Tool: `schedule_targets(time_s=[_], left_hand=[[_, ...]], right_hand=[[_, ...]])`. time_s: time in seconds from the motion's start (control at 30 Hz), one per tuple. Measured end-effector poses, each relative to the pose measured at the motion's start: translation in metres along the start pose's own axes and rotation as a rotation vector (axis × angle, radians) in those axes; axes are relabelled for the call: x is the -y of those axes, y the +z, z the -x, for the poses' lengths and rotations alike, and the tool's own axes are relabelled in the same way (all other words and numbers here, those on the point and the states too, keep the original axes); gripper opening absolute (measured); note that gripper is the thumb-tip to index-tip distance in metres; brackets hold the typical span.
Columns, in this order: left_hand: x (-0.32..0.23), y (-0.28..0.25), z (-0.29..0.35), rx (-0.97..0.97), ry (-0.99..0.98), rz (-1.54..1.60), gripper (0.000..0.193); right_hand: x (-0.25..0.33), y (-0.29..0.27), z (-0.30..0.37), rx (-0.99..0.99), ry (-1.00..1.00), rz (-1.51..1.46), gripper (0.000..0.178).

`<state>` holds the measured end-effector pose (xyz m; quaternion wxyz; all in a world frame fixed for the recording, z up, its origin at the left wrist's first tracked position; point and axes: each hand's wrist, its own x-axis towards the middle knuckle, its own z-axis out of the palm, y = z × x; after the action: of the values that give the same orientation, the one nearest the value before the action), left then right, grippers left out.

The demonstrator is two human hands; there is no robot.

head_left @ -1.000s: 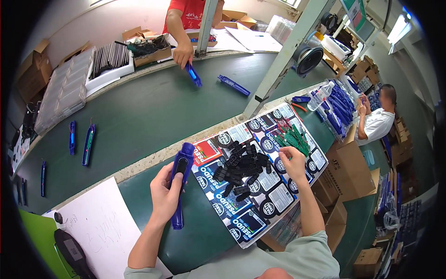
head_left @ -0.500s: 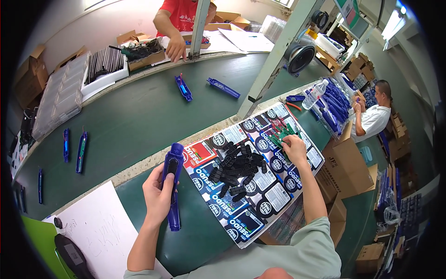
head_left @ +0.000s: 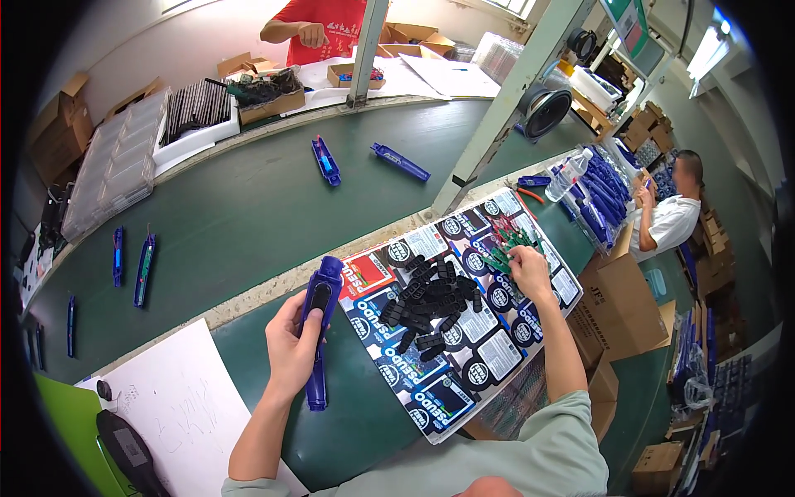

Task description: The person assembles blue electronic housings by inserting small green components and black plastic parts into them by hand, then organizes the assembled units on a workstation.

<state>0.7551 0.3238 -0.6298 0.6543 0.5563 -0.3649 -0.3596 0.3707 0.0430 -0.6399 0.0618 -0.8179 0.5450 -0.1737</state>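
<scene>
My left hand (head_left: 291, 344) is closed around a long blue plastic housing (head_left: 316, 377), held tilted above the green table, thumb on the black oval piece set in its upper part. My right hand (head_left: 530, 272) reaches to the small pile of green circuit boards (head_left: 499, 258) with red wires, its fingers pinched on a board at the pile's edge. Between my hands lies a heap of black ribbed plastic pieces (head_left: 431, 300). Both piles rest on a stack of printed sheets (head_left: 484, 377).
Blue housings (head_left: 142, 273) lie scattered on the green conveyor belt (head_left: 240, 211). A metal post (head_left: 489, 124) rises beyond the sheets. Right of it are a clear bottle (head_left: 568, 176), more blue housings (head_left: 598, 195) and a carton (head_left: 617, 298). Two people (head_left: 672, 219) sit or stand nearby.
The person across the belt has drawn a hand back from the belt toward the body. My right fingers have shifted among the circuit boards, which have moved slightly. My left hand still holds the blue housing.
</scene>
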Motion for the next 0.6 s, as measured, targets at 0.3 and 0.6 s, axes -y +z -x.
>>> schedule_targets(time_s=[0.3, 0.6], left_hand=[[0.014, 0.003, 0.007, 0.086, -0.098, 0.135, 0.031], [0.023, 0.009, 0.002, 0.153, -0.181, 0.337, 0.037]], right_hand=[[0.119, -0.054, 0.019, -0.314, -0.241, -0.373, 0.019], [0.250, -0.018, 0.070, 0.129, -0.146, -1.354, 0.027]])
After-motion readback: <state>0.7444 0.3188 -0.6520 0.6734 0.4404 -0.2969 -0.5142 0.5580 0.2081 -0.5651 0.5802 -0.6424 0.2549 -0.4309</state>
